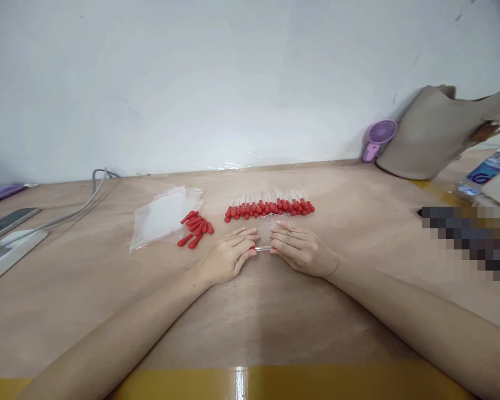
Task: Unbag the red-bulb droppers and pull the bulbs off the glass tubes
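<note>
The left hand (229, 256) and right hand (302, 250) clamp the clear tubes (266, 230) from both sides on the desk (250, 311), just before the red-bulbed droppers (270, 206); uneven pressure could scatter or crack them

A purple fan (381, 136) stands beside a beige bag (433, 139)
</note>
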Motion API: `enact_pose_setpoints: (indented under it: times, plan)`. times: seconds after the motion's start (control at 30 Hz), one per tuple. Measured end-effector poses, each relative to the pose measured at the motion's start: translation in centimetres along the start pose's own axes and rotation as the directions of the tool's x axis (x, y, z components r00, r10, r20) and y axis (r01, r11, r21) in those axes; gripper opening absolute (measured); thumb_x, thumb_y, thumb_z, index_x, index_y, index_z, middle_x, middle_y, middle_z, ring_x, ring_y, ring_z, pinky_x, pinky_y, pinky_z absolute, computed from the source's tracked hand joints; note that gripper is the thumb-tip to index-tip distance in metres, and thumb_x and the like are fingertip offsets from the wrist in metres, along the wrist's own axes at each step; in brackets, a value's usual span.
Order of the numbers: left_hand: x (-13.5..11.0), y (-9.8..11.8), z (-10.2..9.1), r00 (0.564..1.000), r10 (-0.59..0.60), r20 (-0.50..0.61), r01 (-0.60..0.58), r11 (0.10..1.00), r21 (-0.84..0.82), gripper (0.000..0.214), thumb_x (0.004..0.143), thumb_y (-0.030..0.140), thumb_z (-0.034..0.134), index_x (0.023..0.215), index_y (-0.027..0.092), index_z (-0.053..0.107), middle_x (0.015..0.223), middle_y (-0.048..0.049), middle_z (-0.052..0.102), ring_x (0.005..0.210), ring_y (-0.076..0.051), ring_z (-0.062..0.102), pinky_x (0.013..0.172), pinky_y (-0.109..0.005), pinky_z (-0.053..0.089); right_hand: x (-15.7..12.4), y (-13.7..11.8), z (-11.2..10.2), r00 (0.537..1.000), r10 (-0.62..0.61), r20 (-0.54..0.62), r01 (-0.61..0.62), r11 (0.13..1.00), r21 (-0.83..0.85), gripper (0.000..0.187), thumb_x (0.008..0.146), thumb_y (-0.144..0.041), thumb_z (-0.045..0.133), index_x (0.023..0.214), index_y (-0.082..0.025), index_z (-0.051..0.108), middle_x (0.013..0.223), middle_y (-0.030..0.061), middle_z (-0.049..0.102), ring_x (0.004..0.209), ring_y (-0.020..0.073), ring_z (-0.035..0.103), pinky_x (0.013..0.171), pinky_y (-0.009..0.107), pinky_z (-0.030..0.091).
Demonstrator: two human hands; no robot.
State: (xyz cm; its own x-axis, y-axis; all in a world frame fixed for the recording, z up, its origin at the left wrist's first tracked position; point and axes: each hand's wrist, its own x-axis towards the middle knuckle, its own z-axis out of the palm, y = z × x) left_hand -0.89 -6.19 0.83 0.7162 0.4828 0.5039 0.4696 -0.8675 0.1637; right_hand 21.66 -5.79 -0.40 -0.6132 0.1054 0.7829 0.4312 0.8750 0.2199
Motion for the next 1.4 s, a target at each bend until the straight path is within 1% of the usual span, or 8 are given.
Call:
enact_pose_setpoints:
  times: [0.37, 0.47, 0.7, 0.8, 0.9, 1.1, 1.23, 1.4]
  plan:
    - [-1.4, -1.5, -4.1, 0.932, -0.242, -0.27, 0.302, 0.93, 0.21, 0.023, 0.086, 0.034, 0.047, 0.088, 0.018, 0.064, 0.079, -0.0052, 0.056, 0.071, -0.015, 0.054, 0.064, -0.027, 0.046, 0.1, 1.7, 0.6, 0.92, 0.389, 0.034, -0.375, 0.904, -0.205, 0.018, 0.086, -0.026, 0.051, 0.091, -0.018, 0.065, 0.065, 0.0018, 0.064, 0.064, 0.0139, 0.052, 0.062, 0.031, 0.034]
    - [-1.2, -2.4, -7.2, 0.868, -0.487, -0.09, 0.496, 0.848, 0.188, 0.028, 0.086, 0.03, 0.04, 0.088, 0.019, 0.066, 0.078, -0.0053, 0.055, 0.072, -0.016, 0.055, 0.065, -0.027, 0.047, 0.8, 1.1, 1.1, 0.896, 0.437, 0.083, -0.408, 0.882, -0.234, 0.022, 0.087, -0.021, 0.046, 0.098, -0.017, 0.064, 0.071, 0.0028, 0.065, 0.067, 0.0144, 0.05, 0.064, 0.031, 0.029]
    - [-1.8, -3.3, -14.0, 0.515, -0.851, 0.102, 0.762, 0.509, 0.401, 0.027, 0.079, 0.029, 0.042, 0.091, 0.024, 0.065, 0.094, -0.0032, 0.064, 0.083, -0.021, 0.058, 0.065, -0.027, 0.045, 1.3, 0.6, 1.7, 0.891, 0.445, 0.09, -0.402, 0.865, -0.3, 0.019, 0.082, -0.016, 0.046, 0.079, -0.016, 0.065, 0.067, 0.0028, 0.064, 0.067, 0.015, 0.048, 0.066, 0.031, 0.024]
    - [-2.4, -4.4, -14.2, 0.352, -0.923, 0.155, 0.827, 0.384, 0.41, 0.028, 0.075, 0.034, 0.047, 0.097, 0.023, 0.06, 0.095, -0.0024, 0.064, 0.079, -0.019, 0.059, 0.055, -0.023, 0.043, 1.4, 0.6, 1.8, 0.896, 0.434, 0.094, -0.379, 0.859, -0.344, 0.018, 0.081, -0.016, 0.047, 0.075, -0.016, 0.064, 0.066, 0.0031, 0.062, 0.068, 0.0154, 0.046, 0.066, 0.032, 0.023]
    - [-3.2, -6.1, -13.4, 0.276, -0.936, 0.217, 0.873, 0.339, 0.351, 0.033, 0.071, 0.036, 0.05, 0.101, 0.021, 0.055, 0.101, -0.0044, 0.063, 0.077, -0.018, 0.06, 0.053, -0.022, 0.043, 1.5, 0.5, 2.0, 0.896, 0.431, 0.107, -0.372, 0.86, -0.349, 0.018, 0.08, -0.015, 0.047, 0.072, -0.016, 0.063, 0.066, 0.0032, 0.06, 0.068, 0.0153, 0.044, 0.066, 0.032, 0.022]
    - [-3.4, -7.1, -11.7, 0.286, -0.922, 0.261, 0.9, 0.352, 0.258, 0.033, 0.068, 0.038, 0.056, 0.094, 0.018, 0.053, 0.089, -0.0048, 0.066, 0.069, -0.016, 0.061, 0.055, -0.023, 0.044, 1.9, 0.0, 2.2, 0.866, 0.479, 0.145, -0.426, 0.858, -0.288, 0.018, 0.081, -0.022, 0.049, 0.071, -0.016, 0.063, 0.066, 0.0033, 0.059, 0.069, 0.0151, 0.042, 0.067, 0.032, 0.021]
    - [-3.4, -6.9, -11.3, 0.401, -0.891, 0.213, 0.872, 0.442, 0.208, 0.028, 0.069, 0.038, 0.057, 0.085, 0.016, 0.056, 0.08, -0.0048, 0.067, 0.064, -0.016, 0.06, 0.053, -0.024, 0.044, 2.0, -0.2, 2.0, 0.853, 0.487, 0.187, -0.437, 0.863, -0.254, 0.028, 0.08, -0.04, 0.052, 0.075, -0.016, 0.064, 0.071, 0.0047, 0.06, 0.072, 0.0165, 0.044, 0.069, 0.033, 0.023]
    - [-3.5, -6.9, -11.6, 0.43, -0.896, 0.108, 0.85, 0.442, 0.285, 0.025, 0.072, 0.04, 0.053, 0.08, 0.017, 0.057, 0.078, -0.0052, 0.066, 0.056, -0.015, 0.057, 0.046, -0.024, 0.039, 2.0, -0.2, 2.0, 0.849, 0.48, 0.223, -0.434, 0.872, -0.226, 0.045, 0.076, -0.058, 0.051, 0.077, -0.016, 0.066, 0.072, 0.0059, 0.059, 0.073, 0.0177, 0.046, 0.071, 0.034, 0.024]
